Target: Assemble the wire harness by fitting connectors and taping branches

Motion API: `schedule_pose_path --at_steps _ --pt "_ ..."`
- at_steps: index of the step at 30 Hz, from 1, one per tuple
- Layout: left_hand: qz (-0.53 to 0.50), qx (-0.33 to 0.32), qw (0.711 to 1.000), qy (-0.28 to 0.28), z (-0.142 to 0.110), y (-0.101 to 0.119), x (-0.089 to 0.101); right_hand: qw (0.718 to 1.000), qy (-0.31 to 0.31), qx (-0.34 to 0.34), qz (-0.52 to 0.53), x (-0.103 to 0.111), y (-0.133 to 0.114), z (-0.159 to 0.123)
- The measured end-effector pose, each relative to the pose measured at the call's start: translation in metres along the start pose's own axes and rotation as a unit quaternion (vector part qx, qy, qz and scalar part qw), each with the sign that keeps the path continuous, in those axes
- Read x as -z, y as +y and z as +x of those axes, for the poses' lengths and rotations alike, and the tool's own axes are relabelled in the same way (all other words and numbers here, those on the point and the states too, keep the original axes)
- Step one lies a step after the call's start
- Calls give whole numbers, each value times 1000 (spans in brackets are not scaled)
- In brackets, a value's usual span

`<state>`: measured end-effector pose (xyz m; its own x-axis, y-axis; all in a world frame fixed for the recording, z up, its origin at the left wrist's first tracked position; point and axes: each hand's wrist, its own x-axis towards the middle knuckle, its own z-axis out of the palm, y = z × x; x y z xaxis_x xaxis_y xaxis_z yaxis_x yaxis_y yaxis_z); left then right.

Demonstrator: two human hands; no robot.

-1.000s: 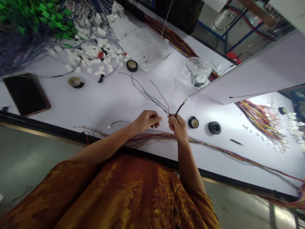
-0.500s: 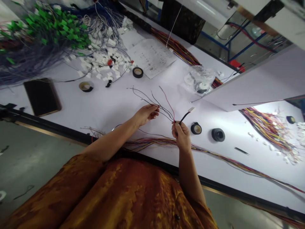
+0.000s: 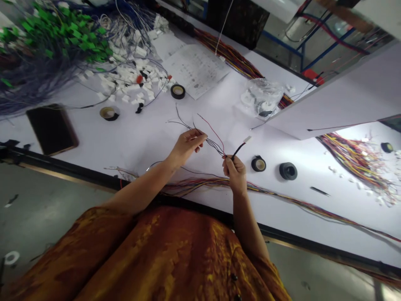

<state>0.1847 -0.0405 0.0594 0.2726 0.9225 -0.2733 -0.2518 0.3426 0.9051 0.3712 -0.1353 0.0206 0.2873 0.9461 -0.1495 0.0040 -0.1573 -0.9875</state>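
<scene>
The thin wires (image 3: 214, 144) are held just above the white table (image 3: 140, 136), in front of the person's body, and their long axis slants from the right hand (image 3: 235, 172) up the view and to the left. Their loose ends point away from the body and spread into a fan; the red wire (image 3: 211, 126) bows out on the right side of the dark ones. From the same grip a short black lead (image 3: 238, 150) points the other way, away from the body and to the right, tipped with a white connector (image 3: 247, 139), so the two make an open V. The right hand pinches the base of this V between thumb and curled fingers. The left hand (image 3: 187, 146) has its thumb and forefinger closed on the dark wires partway along, the other fingers loosely bent. The right fingers hide the join between wires and lead, and the left fingertips cover a short stretch of the wires. The far tips are too fine to make out well, and the exact number of strands cannot be told. Nearer the body, a long cable bundle (image 3: 275, 193) crosses the table, partly hidden by the left forearm and cut off at the right edge of the view.
</scene>
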Motion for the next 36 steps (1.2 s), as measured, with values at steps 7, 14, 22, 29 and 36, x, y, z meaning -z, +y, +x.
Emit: schedule_pose_path --at_steps 7,14,22,29,36 --pt "-57 97 993 -40 15 5 -5 998 -3 16 -54 -7 0 -4" --pt "72 -63 987 -129 2 7 2 998 4 -62 32 -2 8 10" --pt "-102 76 990 -55 2 -25 46 982 10 -142 123 3 2 26" --pt "15 -37 999 -23 14 -21 70 989 -113 -73 -54 -1 -7 29" --pt "215 -147 966 -7 2 13 64 981 -143 -37 -127 -8 -11 32"
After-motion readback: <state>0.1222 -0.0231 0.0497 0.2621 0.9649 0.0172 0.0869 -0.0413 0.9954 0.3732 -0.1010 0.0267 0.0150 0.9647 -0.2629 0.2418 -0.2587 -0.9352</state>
